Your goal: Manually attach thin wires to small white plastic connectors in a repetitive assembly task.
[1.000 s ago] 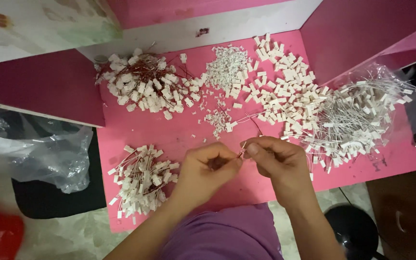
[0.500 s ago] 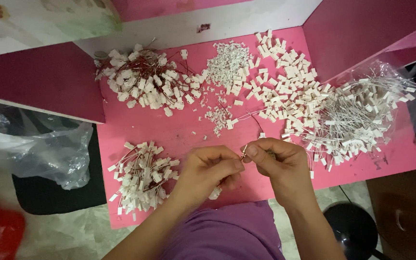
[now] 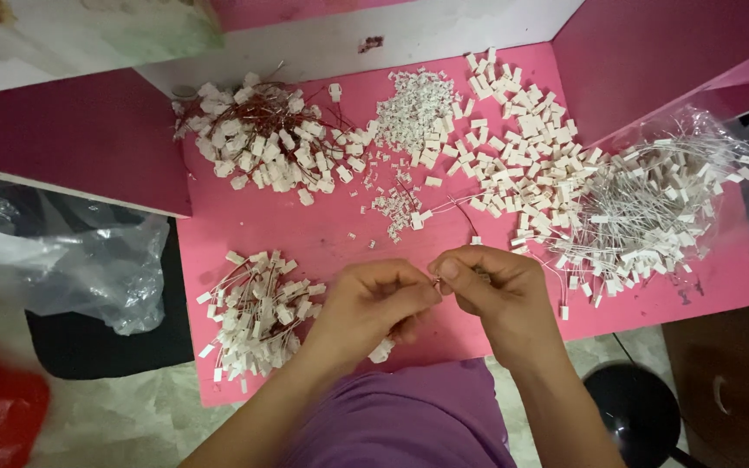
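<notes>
My left hand (image 3: 373,305) and my right hand (image 3: 494,290) meet fingertip to fingertip over the near middle of the pink table (image 3: 322,234). Between the pinched fingers is a thin wire (image 3: 465,218) that runs up and away; a small white connector piece (image 3: 382,351) shows under my left hand. To the left lies a pile of white connectors with red wires (image 3: 253,314). How each hand grips the small part is hidden by the fingers.
Far left is a larger heap of wired connectors (image 3: 257,139). Tiny white pieces (image 3: 413,108) and white housings (image 3: 522,130) lie at the back. A clear bag of white-wired parts (image 3: 652,208) is right. A crumpled plastic bag (image 3: 88,269) lies left; a black stool (image 3: 639,412) stands right.
My hands have stayed together at the same spot, with the fingers shifting slightly on the wire. The view has barely moved.
</notes>
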